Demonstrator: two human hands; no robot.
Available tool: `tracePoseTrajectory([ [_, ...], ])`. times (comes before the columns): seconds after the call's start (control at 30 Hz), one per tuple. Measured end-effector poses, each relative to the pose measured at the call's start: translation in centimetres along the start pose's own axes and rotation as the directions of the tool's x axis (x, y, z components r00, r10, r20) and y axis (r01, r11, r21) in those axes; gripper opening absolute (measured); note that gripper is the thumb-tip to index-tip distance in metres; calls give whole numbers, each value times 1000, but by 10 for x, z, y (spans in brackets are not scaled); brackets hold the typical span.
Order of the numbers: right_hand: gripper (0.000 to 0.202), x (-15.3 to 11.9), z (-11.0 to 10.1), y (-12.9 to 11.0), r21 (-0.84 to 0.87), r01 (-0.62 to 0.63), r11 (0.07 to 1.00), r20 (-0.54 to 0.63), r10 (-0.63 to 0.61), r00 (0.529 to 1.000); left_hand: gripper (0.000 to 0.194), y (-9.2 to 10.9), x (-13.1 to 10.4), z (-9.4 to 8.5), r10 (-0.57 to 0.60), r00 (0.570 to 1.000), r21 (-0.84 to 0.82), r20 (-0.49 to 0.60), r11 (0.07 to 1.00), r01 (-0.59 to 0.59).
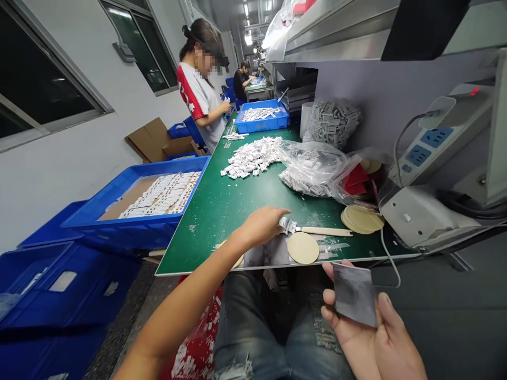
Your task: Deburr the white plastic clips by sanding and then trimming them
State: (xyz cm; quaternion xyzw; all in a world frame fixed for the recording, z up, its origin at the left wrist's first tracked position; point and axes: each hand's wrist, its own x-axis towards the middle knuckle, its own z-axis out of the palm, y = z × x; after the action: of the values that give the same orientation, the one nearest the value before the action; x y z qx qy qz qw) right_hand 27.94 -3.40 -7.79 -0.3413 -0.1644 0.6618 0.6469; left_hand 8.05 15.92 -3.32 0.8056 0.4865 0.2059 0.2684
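Note:
My right hand (372, 338) is palm up at the table's front edge, fingers and thumb gripping a thin dark grey square sheet (354, 294) by its sides. My left hand (263, 226) reaches across the near part of the green table, its fingers bent at a few small white plastic parts (289, 226). Its thumb is hidden, and the fingertips are at the parts. Below it lie dark flat squares (277, 250) along the edge. A round cream disc (303, 248) is beside them, with a pale flat stick (327, 231) just behind.
A heap of white parts (255, 155) and a clear bag of them (309, 171) are farther back. More cream discs (362, 219) lie right, near a power strip (428, 142). Blue trays (134, 227) stand left. A co-worker (202, 84) stands beyond the table's left edge.

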Motion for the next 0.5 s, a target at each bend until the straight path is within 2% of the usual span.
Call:
tracePoseTrajectory([
  [0.1, 46, 3, -3, 6, -28, 42, 999, 285, -32, 958, 34, -9, 1, 0, -10, 1000, -24, 13, 1000, 10],
  [0.17, 49, 3, -2, 13, -59, 65, 996, 356, -40, 934, 27, -11, -2, -5, -23, 999, -74, -38, 997, 21],
  [0.23, 49, 3, 0, 22, -87, 88, 992, 330, -54, 942, 17, -8, -17, -8, -49, 991, -149, -123, 988, 31],
  [0.33, 46, 0, 10, 40, -218, 217, 951, 196, -176, 965, 17, 5, -61, -4, -103, 966, -276, -236, 961, 35],
  [0.37, 45, -2, 15, 46, -327, 307, 894, 170, -264, 950, 18, 11, -79, 1, -123, 955, -314, -270, 949, 33],
  [0.4, 45, -3, 21, 51, -459, 414, 786, 176, -377, 910, 18, 16, -97, 8, -145, 938, -349, -315, 937, 27],
  [0.43, 45, -5, 28, 54, -579, 531, 618, 228, -502, 834, 19, 22, -114, 15, -174, 906, -397, -385, 918, 8],
  [0.47, 46, -5, 35, 57, -659, 636, 401, 329, -608, 723, 25, 26, -130, 23, -206, 850, -467, -485, 882, -53],
  [0.5, 46, -5, 43, 57, -684, 710, 168, 459, -658, 598, 32, 29, -143, 31, -201, 795, -492, -573, 860, -136],
])
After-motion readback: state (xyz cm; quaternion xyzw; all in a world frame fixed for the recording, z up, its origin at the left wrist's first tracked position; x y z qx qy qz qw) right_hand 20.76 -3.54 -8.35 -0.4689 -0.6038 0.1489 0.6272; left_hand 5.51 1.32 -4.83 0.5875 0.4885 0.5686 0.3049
